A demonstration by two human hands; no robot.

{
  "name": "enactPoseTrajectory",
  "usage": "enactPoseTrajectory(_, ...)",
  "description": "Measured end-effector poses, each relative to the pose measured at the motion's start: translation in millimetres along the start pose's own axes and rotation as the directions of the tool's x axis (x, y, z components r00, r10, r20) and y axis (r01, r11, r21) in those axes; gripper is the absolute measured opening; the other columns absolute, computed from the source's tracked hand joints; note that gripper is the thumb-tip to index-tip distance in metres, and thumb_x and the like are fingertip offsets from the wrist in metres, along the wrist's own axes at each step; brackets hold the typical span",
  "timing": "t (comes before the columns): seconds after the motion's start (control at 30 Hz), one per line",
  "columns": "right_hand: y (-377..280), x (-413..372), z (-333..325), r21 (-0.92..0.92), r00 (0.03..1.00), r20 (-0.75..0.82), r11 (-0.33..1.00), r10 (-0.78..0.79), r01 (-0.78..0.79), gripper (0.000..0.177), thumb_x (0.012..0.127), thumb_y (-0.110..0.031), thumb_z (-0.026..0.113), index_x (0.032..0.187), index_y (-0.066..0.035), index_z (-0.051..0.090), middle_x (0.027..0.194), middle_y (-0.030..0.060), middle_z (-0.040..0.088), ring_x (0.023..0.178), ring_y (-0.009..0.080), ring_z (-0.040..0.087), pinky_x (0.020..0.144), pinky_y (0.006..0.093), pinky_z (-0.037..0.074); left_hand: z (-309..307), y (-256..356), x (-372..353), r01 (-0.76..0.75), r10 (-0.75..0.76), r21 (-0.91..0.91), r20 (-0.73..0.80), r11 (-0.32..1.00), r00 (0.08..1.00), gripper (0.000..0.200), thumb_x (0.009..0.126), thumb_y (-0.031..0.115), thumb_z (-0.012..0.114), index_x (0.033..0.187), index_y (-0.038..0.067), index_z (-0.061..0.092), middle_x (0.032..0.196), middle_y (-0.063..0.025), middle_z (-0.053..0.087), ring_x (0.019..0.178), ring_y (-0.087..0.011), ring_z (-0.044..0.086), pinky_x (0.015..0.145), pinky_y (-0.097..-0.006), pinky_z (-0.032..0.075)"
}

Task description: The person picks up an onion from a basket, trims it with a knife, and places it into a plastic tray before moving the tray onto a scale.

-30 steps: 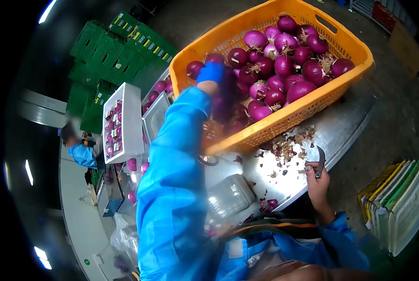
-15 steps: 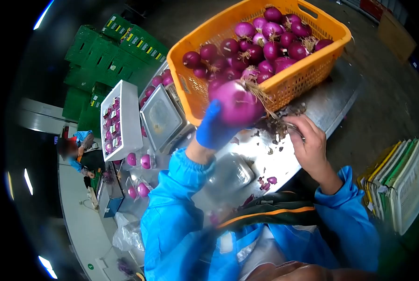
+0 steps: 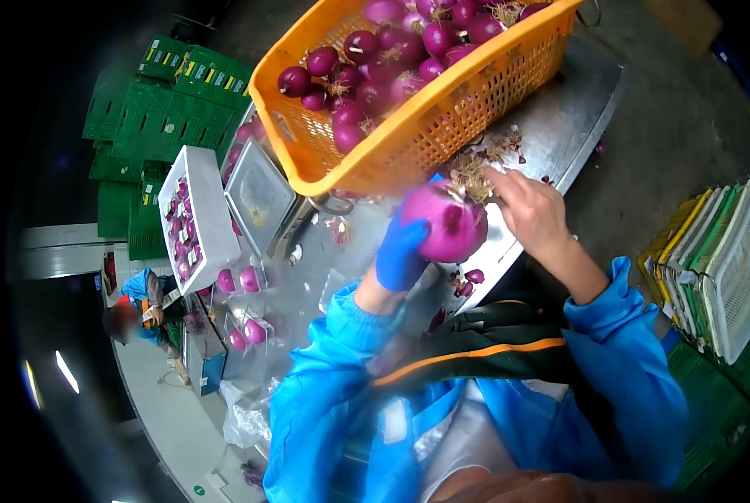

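Observation:
A large red onion (image 3: 443,225) with dry roots rests in my left hand (image 3: 402,256), which wears a blue glove and has its fingers wrapped round it. My bare right hand (image 3: 532,211) is closed at the onion's root tuft (image 3: 473,178); whatever its fingertips grip is hidden. Just beyond both hands stands an orange basket (image 3: 454,105) holding several red onions (image 3: 400,50). Bits of root and skin (image 3: 500,147) lie on the metal table (image 3: 589,92) beside the basket.
A scale (image 3: 260,199) and a white box (image 3: 215,220) of packed onions stand to the left. Green crates (image 3: 169,117) are stacked behind. Another person (image 3: 144,306) is at the far left. Trays (image 3: 739,268) stand upright at the right. Onion skins (image 3: 467,281) lie near my body.
My left hand has lowered the onion, and its root end now meets my right hand. The view has shifted, so the basket appears further up and left.

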State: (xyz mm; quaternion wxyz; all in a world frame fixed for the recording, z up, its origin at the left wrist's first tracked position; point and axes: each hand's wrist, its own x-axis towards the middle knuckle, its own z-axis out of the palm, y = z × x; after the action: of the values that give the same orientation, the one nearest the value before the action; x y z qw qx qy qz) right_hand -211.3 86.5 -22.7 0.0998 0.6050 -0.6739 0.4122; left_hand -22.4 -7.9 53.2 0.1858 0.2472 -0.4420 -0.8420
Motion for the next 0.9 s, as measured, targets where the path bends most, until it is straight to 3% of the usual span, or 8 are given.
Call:
enactPoseTrajectory(0.23, 10, -30, -4, 0.311, 0.772, 0.320, 0.709, 0.549, -0.633, 0.050, 0.085, -0.020, 0.067, 0.133, -0.015, 0.056, 0.120, 0.0147, 0.065, 0.101, 0.0298, 0.066, 0.083, 0.0364, 0.053, -18, -10, 4, 0.167, -0.167, -0.023, -0.017, 0.986, 0.986, 0.090, 0.083, 0.063, 0.058, 0.147, 0.006, 0.034, 0.140, -0.0181, 0.048, 0.124, -0.0337, 0.053, 0.100, -0.0504, 0.047)
enactPoseTrajectory(0.37, -8, -10, -5, 0.653, 0.913, 0.365, 0.648, 0.184, -0.392, 0.072, 0.089, -0.040, 0.068, 0.141, 0.001, 0.041, 0.134, 0.0191, 0.056, 0.115, 0.0305, 0.060, 0.095, 0.0382, 0.048, -15, -15, 8, 0.188, -0.190, 0.090, 0.014, 0.978, 0.982, 0.091, 0.084, 0.064, 0.059, 0.152, 0.012, 0.026, 0.143, -0.0154, 0.045, 0.122, -0.0307, 0.055, 0.096, -0.0470, 0.051)
enactPoseTrajectory(0.47, 2, -24, 4, 0.696, 0.629, 0.706, -0.152, 0.326, -0.702, 0.046, 0.096, -0.044, 0.059, 0.115, -0.002, 0.053, 0.087, 0.0064, 0.062, 0.059, 0.0114, 0.058, 0.052, 0.0227, 0.047, -21, -19, 6, -0.129, 0.087, 0.412, 0.120, 0.902, 0.989, 0.097, 0.083, 0.030, 0.074, 0.156, 0.013, 0.013, 0.151, -0.0138, 0.034, 0.132, -0.0296, 0.046, 0.101, -0.0423, 0.047)
enactPoseTrajectory(0.6, -26, -22, 17, 0.583, 0.544, 0.800, -0.545, 0.255, -0.603, 0.033, 0.101, -0.040, 0.050, 0.105, -0.007, 0.053, 0.072, 0.0027, 0.055, 0.044, 0.0075, 0.045, 0.041, 0.0208, 0.036, -27, -45, 24, -0.322, 0.342, 0.379, 0.015, 0.867, 0.939, 0.119, 0.067, 0.016, 0.086, 0.155, 0.007, 0.006, 0.151, -0.0160, 0.032, 0.136, -0.0299, 0.040, 0.110, -0.0436, 0.038)
enactPoseTrajectory(0.67, -22, -24, 18, 0.618, 0.582, 0.779, -0.442, 0.233, -0.651, 0.035, 0.102, -0.040, 0.047, 0.101, -0.006, 0.057, 0.076, 0.0044, 0.058, 0.047, 0.0069, 0.047, 0.044, 0.0212, 0.038, -28, -44, 21, -0.246, 0.289, 0.369, -0.065, 0.896, 0.955, 0.113, 0.067, 0.013, 0.085, 0.154, 0.003, 0.013, 0.148, -0.0155, 0.037, 0.135, -0.0289, 0.041, 0.112, -0.0434, 0.034)
enactPoseTrajectory(0.77, -3, -29, 17, 0.597, 0.598, 0.739, 0.112, 0.309, -0.795, 0.030, 0.101, -0.035, 0.052, 0.100, -0.007, 0.062, 0.078, 0.0072, 0.062, 0.052, 0.0111, 0.053, 0.048, 0.0250, 0.042, -26, -42, 18, -0.193, 0.250, 0.327, -0.143, 0.925, 0.958, 0.109, 0.066, 0.011, 0.085, 0.152, 0.002, 0.018, 0.144, -0.0149, 0.042, 0.133, -0.0283, 0.043, 0.110, -0.0425, 0.037)
enactPoseTrajectory(0.83, -8, -23, 12, 0.538, 0.879, 0.290, 0.695, 0.378, -0.477, 0.020, 0.096, -0.026, 0.058, 0.102, -0.008, 0.064, 0.081, 0.0086, 0.063, 0.058, 0.0157, 0.057, 0.052, 0.0286, 0.044, -21, -38, 17, -0.167, 0.220, 0.273, -0.177, 0.947, 0.959, 0.107, 0.066, 0.009, 0.085, 0.151, 0.002, 0.021, 0.141, -0.0144, 0.045, 0.131, -0.0278, 0.045, 0.109, -0.0418, 0.038)
enactPoseTrajectory(0.9, -11, -16, -5, 0.231, 0.973, 0.108, 0.946, 0.206, -0.226, 0.027, 0.081, -0.013, 0.068, 0.107, -0.013, 0.066, 0.083, 0.0080, 0.060, 0.067, 0.0230, 0.060, 0.057, 0.0348, 0.047, -20, -34, 16, -0.144, 0.206, 0.304, -0.182, 0.942, 0.961, 0.106, 0.066, 0.009, 0.085, 0.151, 0.003, 0.022, 0.139, -0.0140, 0.045, 0.130, -0.0273, 0.046, 0.108, -0.0413, 0.039)
